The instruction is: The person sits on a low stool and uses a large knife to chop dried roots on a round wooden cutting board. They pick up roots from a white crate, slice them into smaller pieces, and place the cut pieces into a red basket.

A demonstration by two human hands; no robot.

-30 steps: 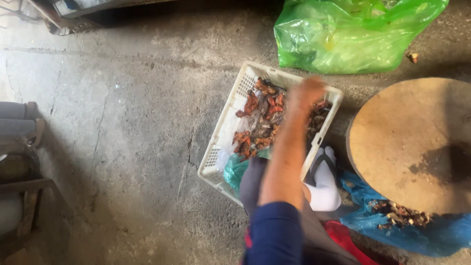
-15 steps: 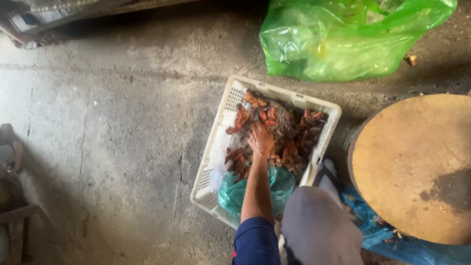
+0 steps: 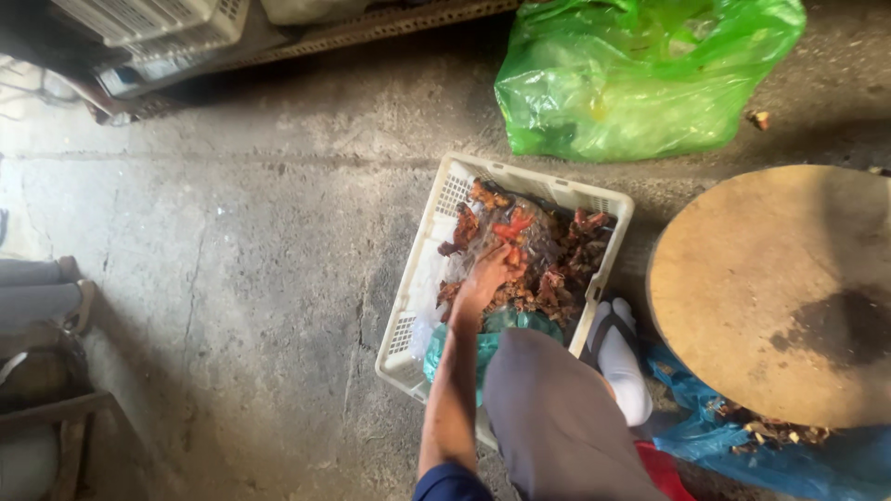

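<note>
My left hand (image 3: 484,278) is down in the white plastic crate (image 3: 436,223), its grip curled narrow around a reddish-orange piece (image 3: 512,228) at the top of the heap; the fingers wrap its lower end, and the piece sticks up just above my knuckles. I cannot tell whether I have it lifted free or whether it is only pressed against the pile. Under and to the right of the grip lies the rest of the heap, brown and red pieces (image 3: 557,269) spread across a clear plastic sheet (image 3: 464,255) that lines the crate. Just below my wrist, at the crate's near edge, a bunched teal bag (image 3: 501,325) sits inside the rim. My knee in grey cloth (image 3: 557,417) rises beside my forearm, and my foot in a white sandal (image 3: 617,357) rests against the crate's right wall. Further right stands a round wooden chopping block (image 3: 770,288) with a dark stain, and beneath it a blue plastic bag (image 3: 789,455) holds more scraps. Well beyond the crate a full green plastic bag (image 3: 640,74) lies on the concrete floor (image 3: 232,260). My forearm reaches straight forward and down from the blue sleeve (image 3: 450,482), wrist bent slightly inward. My right hand is out of view.
</note>
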